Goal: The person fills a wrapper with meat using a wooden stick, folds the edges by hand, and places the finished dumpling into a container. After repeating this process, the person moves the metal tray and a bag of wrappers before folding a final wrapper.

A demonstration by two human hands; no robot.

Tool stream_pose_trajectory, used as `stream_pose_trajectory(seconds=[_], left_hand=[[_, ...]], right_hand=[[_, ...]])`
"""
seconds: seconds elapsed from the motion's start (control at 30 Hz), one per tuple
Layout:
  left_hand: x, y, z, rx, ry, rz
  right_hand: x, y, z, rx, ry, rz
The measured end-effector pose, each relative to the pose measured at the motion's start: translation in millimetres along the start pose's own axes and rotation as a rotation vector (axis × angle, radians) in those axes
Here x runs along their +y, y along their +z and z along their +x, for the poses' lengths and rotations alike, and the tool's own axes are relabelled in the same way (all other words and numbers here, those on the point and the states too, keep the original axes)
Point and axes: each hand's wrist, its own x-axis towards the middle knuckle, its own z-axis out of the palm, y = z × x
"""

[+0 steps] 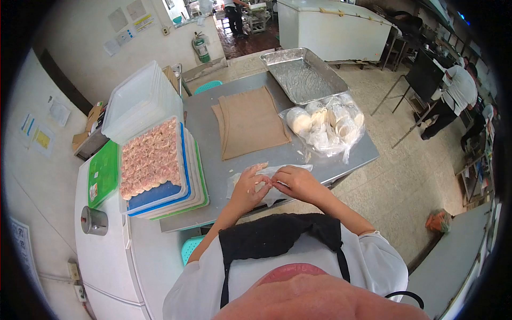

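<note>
Over the near edge of the steel table, my left hand (249, 188) and my right hand (296, 183) meet at the fingertips. Both are closed in a pinch; whatever lies between the fingers is too small to make out. Pale bits cling to my left fingers. Beneath my hands lies a clear plastic sheet or bag (304, 167). A clear bag of pale round dough pieces (320, 125) rests beyond my right hand. To the left, a tray of pinkish-white filled pieces (149, 154) tops a stack with blue and green edges.
Folded brown cloths (253, 122) and a floury metal tray (305, 77) occupy the steel table (200, 114). Stacked clear containers (140, 98), a green lid (103, 173) and a metal pot (94, 220) stand left. A co-worker (458, 88) bends at the right.
</note>
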Motion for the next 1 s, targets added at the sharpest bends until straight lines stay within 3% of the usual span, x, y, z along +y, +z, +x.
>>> stream_pose_trajectory(seconds=[0.6, 1.0], left_hand=[[26, 118, 104, 0.022, -0.091, 0.07], [35, 135, 123, 0.104, -0.191, 0.184]], right_hand=[[147, -88, -35, -0.188, -0.017, 0.075], [186, -97, -24, -0.19, -0.14, 0.218]])
